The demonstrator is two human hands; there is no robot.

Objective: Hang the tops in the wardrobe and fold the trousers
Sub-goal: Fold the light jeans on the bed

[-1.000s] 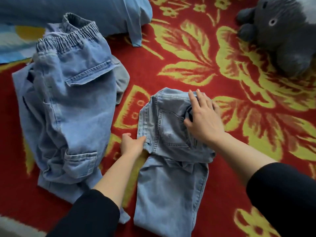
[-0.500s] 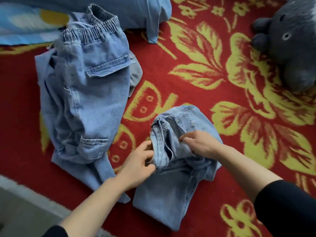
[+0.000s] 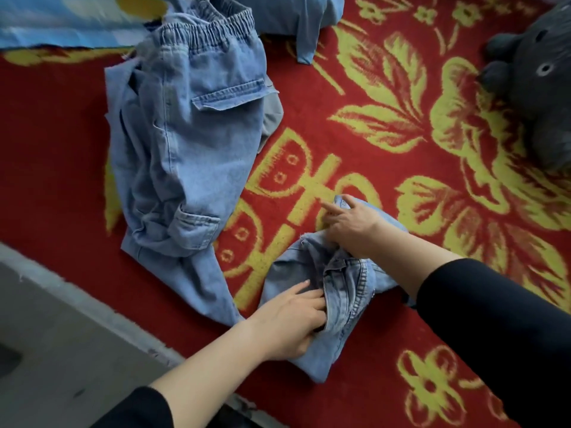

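A small pair of light blue jeans [image 3: 343,291] lies bunched and partly folded on the red and yellow blanket [image 3: 355,125]. My left hand [image 3: 292,322] has its fingers tucked into a fold on the jeans' left side and grips the denim there. My right hand [image 3: 352,223] lies over the jeans' upper end with fingers mostly straight, pressing it down. A larger pair of light blue cargo jeans [image 3: 185,143] with an elastic waistband lies loosely folded to the left, apart from both hands.
A grey plush toy [image 3: 537,84] sits at the upper right. A blue pillow [image 3: 293,17] and patterned blue cloth [image 3: 68,23] lie along the top edge. The bed's edge and grey floor [image 3: 61,350] run along the lower left.
The small jeans have been folded over toward me into a tighter bundle. My left hand has slid into the fold at its near side, and my right hand has moved to the far end.
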